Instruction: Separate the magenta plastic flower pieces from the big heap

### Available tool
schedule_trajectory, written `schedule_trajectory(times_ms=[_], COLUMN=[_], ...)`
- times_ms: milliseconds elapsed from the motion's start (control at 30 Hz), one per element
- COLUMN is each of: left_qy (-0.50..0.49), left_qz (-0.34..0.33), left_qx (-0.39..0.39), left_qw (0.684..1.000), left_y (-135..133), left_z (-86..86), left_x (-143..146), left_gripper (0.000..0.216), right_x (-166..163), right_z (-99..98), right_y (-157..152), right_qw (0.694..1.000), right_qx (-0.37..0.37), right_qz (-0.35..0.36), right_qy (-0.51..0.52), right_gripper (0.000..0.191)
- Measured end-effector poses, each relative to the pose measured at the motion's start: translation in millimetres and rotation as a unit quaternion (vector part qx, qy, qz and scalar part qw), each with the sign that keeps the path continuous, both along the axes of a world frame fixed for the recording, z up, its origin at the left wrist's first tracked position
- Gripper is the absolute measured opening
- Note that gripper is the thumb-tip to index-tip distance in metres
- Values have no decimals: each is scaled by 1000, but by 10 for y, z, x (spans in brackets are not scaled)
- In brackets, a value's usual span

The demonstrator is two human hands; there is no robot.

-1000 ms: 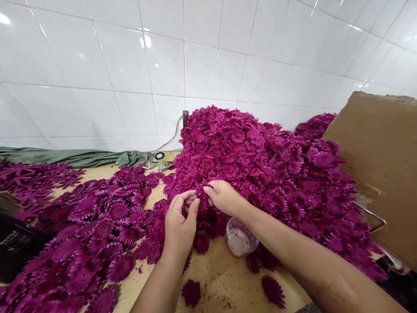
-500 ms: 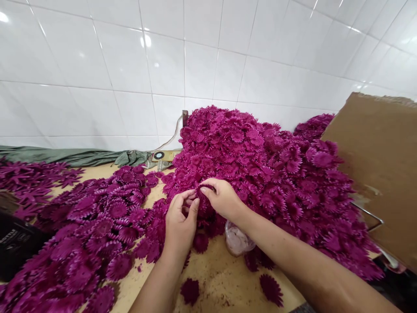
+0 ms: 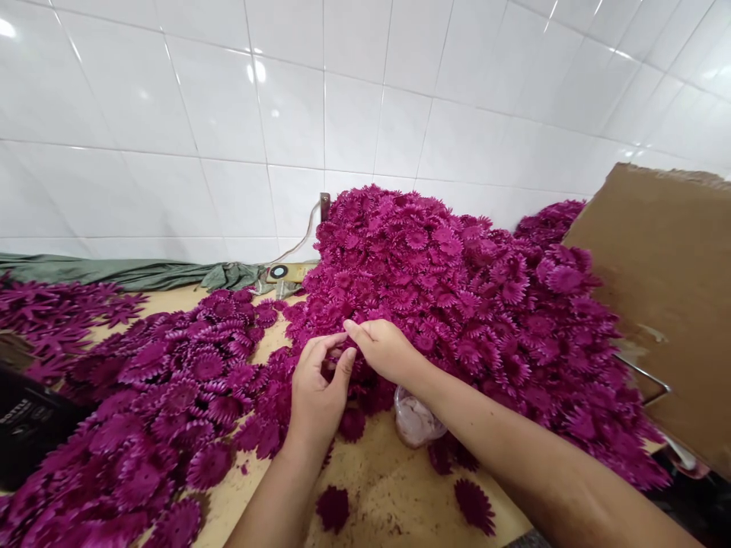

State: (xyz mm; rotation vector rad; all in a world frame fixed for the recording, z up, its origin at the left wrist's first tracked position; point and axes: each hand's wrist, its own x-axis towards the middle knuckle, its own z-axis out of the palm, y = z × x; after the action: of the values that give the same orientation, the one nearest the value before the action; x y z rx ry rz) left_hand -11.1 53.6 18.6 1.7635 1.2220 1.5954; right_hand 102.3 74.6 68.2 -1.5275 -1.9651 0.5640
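My left hand [image 3: 320, 374] is raised over the front of a purple flower pile [image 3: 400, 259], its fingers curled and the thumb held a little off the index finger. What lies inside that curl is hidden. Fingertips nearly touching it, my right hand [image 3: 387, 350] is closed in a pinch; anything between the fingers is too small or covered to make out. Just below the right wrist stands a small clear tub [image 3: 418, 418] with a pale pinkish substance in it. Single fringed purple flower pieces [image 3: 333, 509] lie on the tan tabletop [image 3: 388, 495] in front.
Another spread of flower pieces [image 3: 154, 411] covers the left side, with star-shaped purple pieces [image 3: 62, 304] behind. A black box [image 3: 31, 434] stands at the left edge. A brown cardboard sheet [image 3: 662, 297] leans on the right. Green cloth [image 3: 114, 272] runs along the tiled wall [image 3: 217, 99].
My right hand has rolled over and its fingers have drawn together into a tighter pinch beside the left fingertips. The left thumb has shifted slightly to the right.
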Motion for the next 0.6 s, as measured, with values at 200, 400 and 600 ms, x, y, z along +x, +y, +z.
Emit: schedule_trajectory(times_ms=[200,400,600], left_qy=[85,110,79], left_qz=[5,-12,-78], left_qx=[33,13,5], left_qw=[996,994,994], left_y=[48,24,-8], left_z=[-33,-117,-30], left_x=[-50,9,31], left_gripper=[29,35,30], right_x=[74,157,156], right_z=[1,-26,-53], right_y=[-67,-107,-141], right_qw=[991,998,1000], right_qx=[-65,-36,-17], right_qz=[89,31,-6], right_qy=[81,30,12], right_gripper=[20,31,35])
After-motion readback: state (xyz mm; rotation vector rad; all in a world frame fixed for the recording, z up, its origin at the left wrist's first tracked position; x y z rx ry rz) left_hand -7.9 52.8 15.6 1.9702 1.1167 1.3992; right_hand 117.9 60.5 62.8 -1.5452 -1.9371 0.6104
